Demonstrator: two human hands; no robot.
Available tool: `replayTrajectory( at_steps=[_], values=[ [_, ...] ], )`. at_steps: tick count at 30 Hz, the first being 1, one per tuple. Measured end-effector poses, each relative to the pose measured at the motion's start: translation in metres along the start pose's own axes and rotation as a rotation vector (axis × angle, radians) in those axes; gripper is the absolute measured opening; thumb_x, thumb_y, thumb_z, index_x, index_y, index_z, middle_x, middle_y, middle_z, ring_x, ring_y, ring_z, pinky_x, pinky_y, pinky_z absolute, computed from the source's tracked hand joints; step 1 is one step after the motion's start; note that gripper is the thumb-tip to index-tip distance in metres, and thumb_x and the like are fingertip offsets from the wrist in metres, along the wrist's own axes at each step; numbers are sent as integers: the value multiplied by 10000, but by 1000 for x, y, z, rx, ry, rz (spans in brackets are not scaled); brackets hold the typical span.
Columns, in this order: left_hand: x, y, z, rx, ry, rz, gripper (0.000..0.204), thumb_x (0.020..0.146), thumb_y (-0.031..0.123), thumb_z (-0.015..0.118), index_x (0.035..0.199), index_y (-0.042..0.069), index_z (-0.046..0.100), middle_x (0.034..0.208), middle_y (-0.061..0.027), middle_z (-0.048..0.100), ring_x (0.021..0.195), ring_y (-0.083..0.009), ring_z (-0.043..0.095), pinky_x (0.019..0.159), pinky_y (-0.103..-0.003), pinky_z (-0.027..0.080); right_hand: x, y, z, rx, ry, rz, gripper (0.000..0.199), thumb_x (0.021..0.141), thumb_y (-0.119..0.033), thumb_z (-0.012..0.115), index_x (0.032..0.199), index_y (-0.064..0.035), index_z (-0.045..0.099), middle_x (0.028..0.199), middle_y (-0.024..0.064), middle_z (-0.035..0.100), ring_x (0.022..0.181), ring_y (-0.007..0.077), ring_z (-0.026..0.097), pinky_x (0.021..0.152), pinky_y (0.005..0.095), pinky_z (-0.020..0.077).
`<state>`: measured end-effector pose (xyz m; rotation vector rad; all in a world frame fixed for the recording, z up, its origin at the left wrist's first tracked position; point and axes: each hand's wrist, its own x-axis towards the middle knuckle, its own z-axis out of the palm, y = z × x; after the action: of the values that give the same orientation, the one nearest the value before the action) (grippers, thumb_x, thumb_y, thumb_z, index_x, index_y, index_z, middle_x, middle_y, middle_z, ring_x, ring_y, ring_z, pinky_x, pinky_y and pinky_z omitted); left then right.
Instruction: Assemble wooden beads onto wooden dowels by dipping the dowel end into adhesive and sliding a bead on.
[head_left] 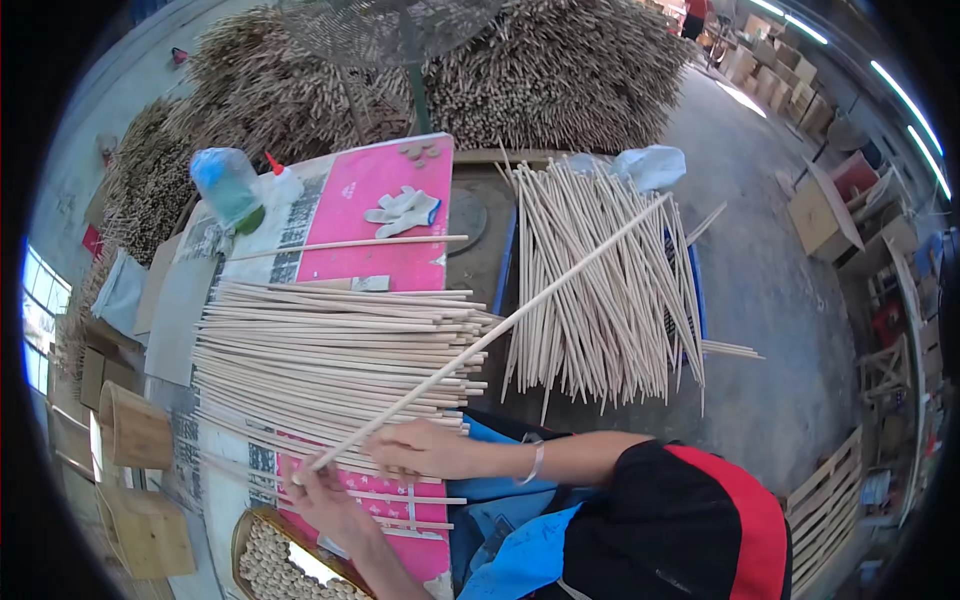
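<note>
Our black-and-red sleeve (715, 520) comes nearest, then a tub (238, 560) of round wooden pieces (268, 558) at the near end of the bench (410, 263). Our left hand (328, 500) has its fingers closed on the lower end of one pale rod (500, 327), which slants out past the bench's right edge; our right hand (420, 448) lies alongside, fingers loosely curled, and we cannot tell whether they grip it. Laid rods (330, 345) overhang that edge side by side. Beyond it, loose rods (590, 290) heap a blue crate (700, 300), so we judge much is laid out but plenty remains.
</note>
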<state>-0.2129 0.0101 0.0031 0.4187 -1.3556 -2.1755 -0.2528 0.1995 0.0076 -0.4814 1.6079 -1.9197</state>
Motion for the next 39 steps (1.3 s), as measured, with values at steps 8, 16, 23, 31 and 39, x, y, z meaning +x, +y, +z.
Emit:
replayTrajectory(
  at_steps=[8,16,23,31,39],
  values=[
    [63,53,19,259,-93,111,425,1039,136,542,1420,-24,443,1007,-93,650,919,-169,658,813,-263,590,-95,1,-190,-1078,512,-438,357,858,-292,742,1164,-116,687,941,52,673,896,250,634,786,389,480],
    [94,27,110,471,-203,128,416,1086,281,457,1346,-38,513,1009,-86,589,985,-184,600,966,-318,525,-140,66,-188,-885,696,-344,156,900,-217,697,978,-86,727,734,75,567,671,269,598,581,383,464],
    [92,-32,235,479,-597,-27,527,1089,313,434,1532,42,342,1171,-165,623,1078,-224,630,1012,-339,502,-190,110,-211,-414,835,-19,248,967,-255,642,1026,-23,708,875,131,695,801,259,685,723,339,521],
    [38,-64,220,671,-743,-202,430,1058,156,487,1464,14,472,1073,-104,681,941,-141,643,878,-299,540,-272,160,-384,-705,1866,64,314,1003,-247,570,1165,0,673,909,166,704,821,286,682,772,371,523],
    [58,-45,107,738,-432,-272,401,1056,145,505,1445,49,504,1084,-103,687,890,-118,660,798,-232,556,-368,263,-457,-875,1652,590,480,915,-236,606,1331,-6,540,1230,253,616,1168,403,574,987,492,458]
  ],
)
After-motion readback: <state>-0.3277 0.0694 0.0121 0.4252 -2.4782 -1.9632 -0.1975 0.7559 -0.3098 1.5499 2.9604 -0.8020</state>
